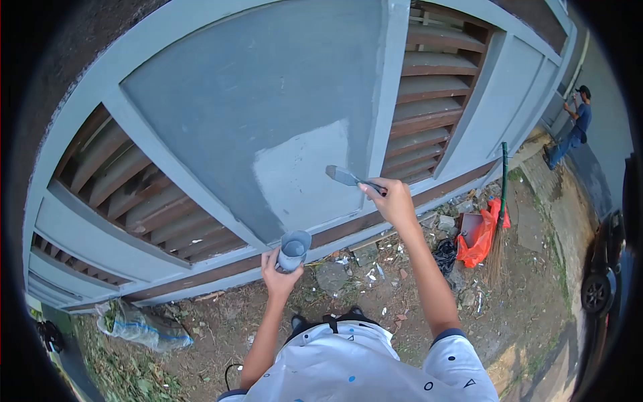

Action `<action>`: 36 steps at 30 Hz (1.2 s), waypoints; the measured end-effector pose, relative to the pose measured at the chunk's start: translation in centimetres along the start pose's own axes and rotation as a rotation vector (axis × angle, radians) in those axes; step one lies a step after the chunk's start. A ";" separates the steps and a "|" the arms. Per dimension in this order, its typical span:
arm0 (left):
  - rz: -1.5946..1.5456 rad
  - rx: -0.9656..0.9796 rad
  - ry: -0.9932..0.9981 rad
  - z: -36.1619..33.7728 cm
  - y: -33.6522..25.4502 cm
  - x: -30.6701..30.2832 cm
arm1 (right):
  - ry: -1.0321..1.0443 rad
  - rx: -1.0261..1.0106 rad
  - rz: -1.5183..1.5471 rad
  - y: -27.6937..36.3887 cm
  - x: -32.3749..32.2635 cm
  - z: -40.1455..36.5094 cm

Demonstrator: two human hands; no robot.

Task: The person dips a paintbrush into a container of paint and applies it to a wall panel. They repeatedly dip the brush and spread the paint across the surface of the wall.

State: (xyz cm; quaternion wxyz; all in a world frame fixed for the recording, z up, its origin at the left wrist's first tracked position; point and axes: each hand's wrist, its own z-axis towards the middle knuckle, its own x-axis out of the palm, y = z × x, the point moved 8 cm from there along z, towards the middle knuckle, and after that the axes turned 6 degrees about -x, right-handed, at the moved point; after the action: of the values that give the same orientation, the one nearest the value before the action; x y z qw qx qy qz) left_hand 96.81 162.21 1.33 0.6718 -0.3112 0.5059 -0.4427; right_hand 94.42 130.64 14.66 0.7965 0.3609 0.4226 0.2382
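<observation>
My left hand (pixel 278 271) is wrapped round a small grey cup (pixel 292 261), paint-smeared at its rim, held upright low in front of the wall. In my right hand (pixel 395 204) is a paintbrush (pixel 345 176), gripped by its dark handle. Its grey bristles point left and overlap the wall panel (pixel 248 87) in this view. Most of that panel is darker grey; a pale grey patch (pixel 298 167) covers its lower right part, just left of the brush tip.
Louvred vents (pixel 435 87) flank the panel. Right of my arm lie an orange plastic bag (pixel 477 244), a black bag (pixel 444 256) and a broom (pixel 497 248). A clear sack (pixel 147 328) lies lower left. Another person (pixel 575 130) stands far right, near a dark car (pixel 599 281).
</observation>
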 end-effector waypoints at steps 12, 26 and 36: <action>0.152 0.028 0.026 -1.8 -3.9 4.9 | 0.508 -0.455 -0.295 3.3 5.5 -5.3; 0.218 0.061 -0.142 -2.5 -5.0 4.9 | 0.144 -0.570 -0.098 1.8 3.5 -5.8; 0.182 0.075 -0.116 -1.4 -5.1 4.7 | 0.278 -0.567 -0.244 2.5 6.8 -6.1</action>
State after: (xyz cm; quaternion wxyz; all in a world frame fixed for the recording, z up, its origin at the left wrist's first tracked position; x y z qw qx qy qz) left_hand 94.54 155.82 3.42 0.7485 -0.2635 0.4755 -0.3797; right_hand 92.67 139.09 10.87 0.8227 0.0360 0.4840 0.2961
